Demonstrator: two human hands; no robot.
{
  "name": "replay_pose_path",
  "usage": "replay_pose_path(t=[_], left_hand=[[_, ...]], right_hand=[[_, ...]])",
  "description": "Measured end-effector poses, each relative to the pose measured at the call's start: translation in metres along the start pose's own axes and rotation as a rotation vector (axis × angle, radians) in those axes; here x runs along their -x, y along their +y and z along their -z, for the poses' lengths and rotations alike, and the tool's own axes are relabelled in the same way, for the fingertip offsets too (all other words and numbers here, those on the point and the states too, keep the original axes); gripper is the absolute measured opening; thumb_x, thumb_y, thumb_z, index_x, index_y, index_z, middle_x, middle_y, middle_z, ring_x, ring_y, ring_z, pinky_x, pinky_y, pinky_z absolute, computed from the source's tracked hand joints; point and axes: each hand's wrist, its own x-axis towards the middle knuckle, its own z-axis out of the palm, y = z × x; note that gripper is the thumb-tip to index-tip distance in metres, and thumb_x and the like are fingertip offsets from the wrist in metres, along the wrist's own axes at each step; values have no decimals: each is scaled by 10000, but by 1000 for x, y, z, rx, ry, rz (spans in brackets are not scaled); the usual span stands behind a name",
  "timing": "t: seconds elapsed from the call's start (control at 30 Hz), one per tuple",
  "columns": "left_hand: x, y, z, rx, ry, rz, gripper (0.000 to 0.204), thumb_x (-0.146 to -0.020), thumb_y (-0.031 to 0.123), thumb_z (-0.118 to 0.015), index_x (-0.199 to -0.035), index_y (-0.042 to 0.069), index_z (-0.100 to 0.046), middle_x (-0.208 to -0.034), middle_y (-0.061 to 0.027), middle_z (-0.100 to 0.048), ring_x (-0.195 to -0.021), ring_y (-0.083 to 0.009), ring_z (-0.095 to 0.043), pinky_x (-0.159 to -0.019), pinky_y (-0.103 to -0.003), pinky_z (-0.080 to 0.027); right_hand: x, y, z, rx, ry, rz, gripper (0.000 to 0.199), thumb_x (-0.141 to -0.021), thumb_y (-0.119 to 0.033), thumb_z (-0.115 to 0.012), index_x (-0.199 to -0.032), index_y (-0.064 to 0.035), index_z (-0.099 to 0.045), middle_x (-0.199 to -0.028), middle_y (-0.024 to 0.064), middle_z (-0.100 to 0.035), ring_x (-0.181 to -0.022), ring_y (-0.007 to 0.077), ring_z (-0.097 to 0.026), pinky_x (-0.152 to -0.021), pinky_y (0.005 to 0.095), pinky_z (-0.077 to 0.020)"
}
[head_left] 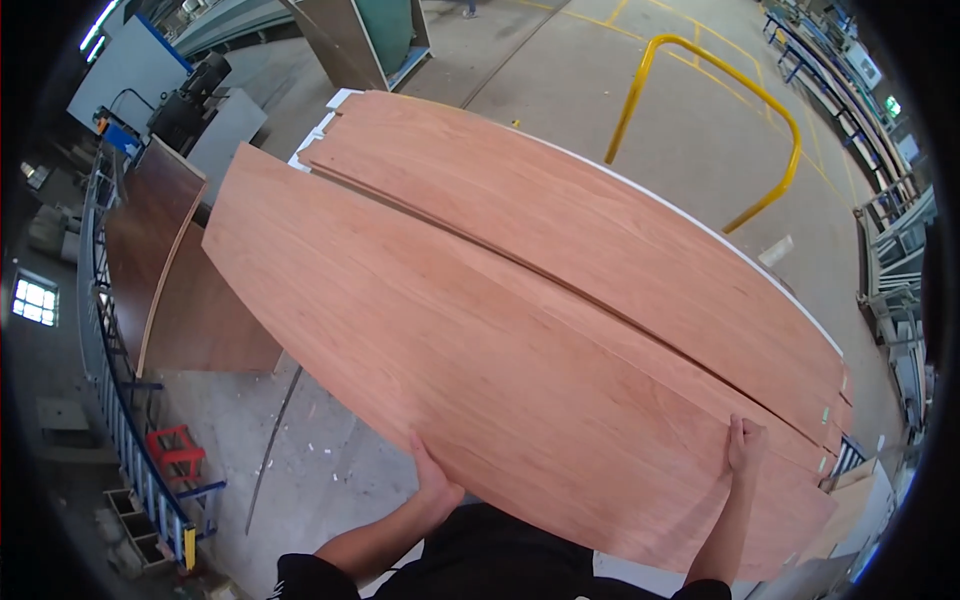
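Observation:
A large reddish-brown plywood sheet [420,330] slants across the view in front of my body. My left hand [437,487] grips its near edge, thumb on top and the other fingers hidden underneath. Farther right, my right hand [745,442] is closed at the sheet's far edge, where a faint line shows it overlapping more wood. Beyond lies a second plywood panel [560,210], parted from the nearer wood by a long dark gap. White edging [690,207] runs along its far side, and white pieces [318,135] stick out at its left end.
A yellow tubular rail [725,65] stands beyond the panels. Darker brown boards [205,320] lean at the left, near a red stool [176,452] and a blue frame [140,460]. Machinery [185,105] stands at the upper left; metal racks [895,240] line the right.

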Motion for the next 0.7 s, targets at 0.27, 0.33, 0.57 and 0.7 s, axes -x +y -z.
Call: replay_pose_path(t=[0.27, 0.33, 0.57, 0.7], left_hand=[[-21, -70, -30, -33, 90, -66, 780, -824, 701, -376, -1380, 155, -342, -1416, -81, -372, -1293, -305, -335, -1048, -531, -262], [-26, -85, -29, 49, 118, -59, 726, -857, 642, -400, -1372, 133, -337, -1386, -81, -401, -1266, -292, -377, -1029, -488, -326], [-32, -120, -43, 53, 107, -59, 730, -853, 645, -405, -1372, 136, -336, -1381, -82, -407, -1263, -292, -382, -1027, -492, -329], [-43, -128, -53, -1, 123, -61, 746, -845, 662, -402, -1374, 140, -335, -1384, -84, -405, -1260, -294, -388, -1027, -491, -329]], right_hand=[[-47, 53, -27, 150, -119, 49, 541, -873, -404, -533, -528, 12, -512, -491, 193, -481, -444, 341, -466, -456, 430, -338], [-55, 62, -28, 146, -141, 46, 540, -874, -404, -532, -528, 10, -517, -495, 196, -487, -450, 347, -474, -461, 432, -349], [-66, 97, -30, 145, -137, 36, 525, -867, -405, -547, -533, -1, -529, -503, 205, -489, -456, 354, -481, -467, 437, -362], [-75, 108, -35, 151, -166, -27, 530, -865, -415, -547, -536, 1, -529, -516, 205, -497, -469, 351, -489, -476, 439, -367]])
